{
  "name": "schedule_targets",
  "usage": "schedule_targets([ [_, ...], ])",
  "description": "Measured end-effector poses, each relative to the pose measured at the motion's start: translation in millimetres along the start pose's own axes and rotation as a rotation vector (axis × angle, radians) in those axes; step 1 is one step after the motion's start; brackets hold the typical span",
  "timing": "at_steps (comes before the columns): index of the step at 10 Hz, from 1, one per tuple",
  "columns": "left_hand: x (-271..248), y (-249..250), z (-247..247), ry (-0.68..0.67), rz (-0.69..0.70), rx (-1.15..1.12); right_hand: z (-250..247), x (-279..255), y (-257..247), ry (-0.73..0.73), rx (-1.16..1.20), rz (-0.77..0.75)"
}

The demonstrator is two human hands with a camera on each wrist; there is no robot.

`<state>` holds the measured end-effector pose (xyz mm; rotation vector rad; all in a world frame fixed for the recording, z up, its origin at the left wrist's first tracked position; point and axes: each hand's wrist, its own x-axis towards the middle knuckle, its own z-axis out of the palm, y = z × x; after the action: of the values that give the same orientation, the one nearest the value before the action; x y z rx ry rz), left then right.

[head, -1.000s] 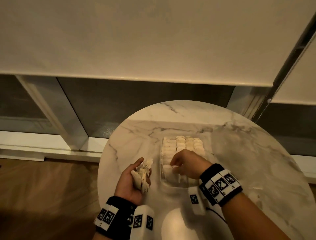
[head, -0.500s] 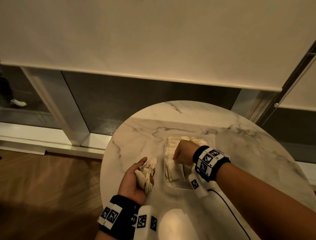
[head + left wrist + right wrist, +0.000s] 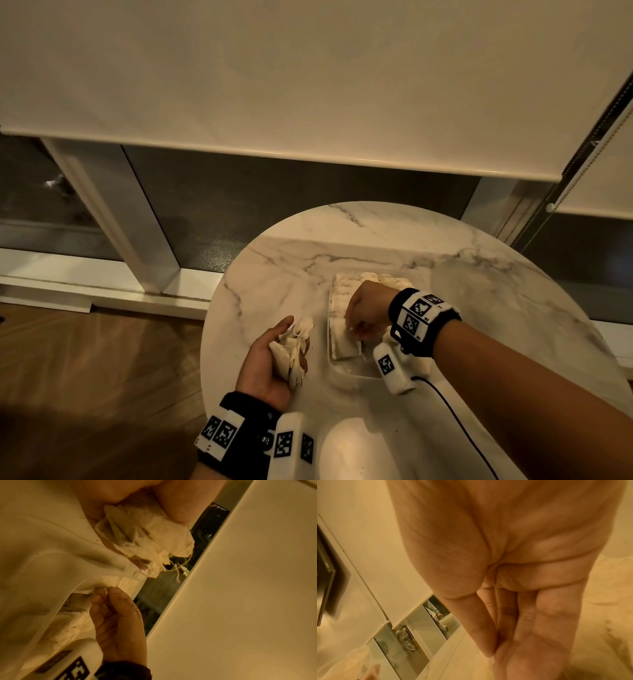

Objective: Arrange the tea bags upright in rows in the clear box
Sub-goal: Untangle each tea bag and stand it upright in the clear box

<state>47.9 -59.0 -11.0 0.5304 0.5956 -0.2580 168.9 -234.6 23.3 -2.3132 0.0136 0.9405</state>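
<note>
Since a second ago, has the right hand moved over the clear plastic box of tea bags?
Yes. The right hand has shifted toward the far end of the clear plastic box, covering upright white tea bags that showed beyond it earlier.

Right hand covers the middle rows of the tea bags in the clear box; what its fingertips pinch is too small to tell. Right wrist view: palm fills frame, box blurred at 7 o'clock. Left forearm cut off at 6 o'clock.
</note>
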Motion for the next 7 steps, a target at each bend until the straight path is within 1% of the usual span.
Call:
schedule_targets([
  [1, -3.3, -0.4, 2.4, -0.039, -0.001, 0.032, -1.3, -2.8, 1.1, -0.023, 0.050, 0.034],
  [2, -1.3, -0.8, 0.2, -0.001, 0.007, 0.025, -5.3, -7.1, 3.2, -0.018, -0.027, 0.021],
  [4, -1.6, -1.8, 0.7, 0.000, 0.020, 0.049, -20.4, -16.3, 4.7, 0.086, -0.196, -0.029],
  [5, -2.2, -1.1, -0.4, 0.010, 0.020, 0.035, -21.7, -24.7, 5.1, 0.039, -0.310, -0.042],
  [6, -4.3, -1.5, 3.0, 0.006, 0.009, 0.059, -9.4, -31.0, 3.7, -0.088, -0.438, -0.048],
  [7, -3.5, -3.8, 3.9, 0.009, -0.004, 0.054, 2.1, -33.7, -0.1, -0.180, -0.545, -0.075],
])
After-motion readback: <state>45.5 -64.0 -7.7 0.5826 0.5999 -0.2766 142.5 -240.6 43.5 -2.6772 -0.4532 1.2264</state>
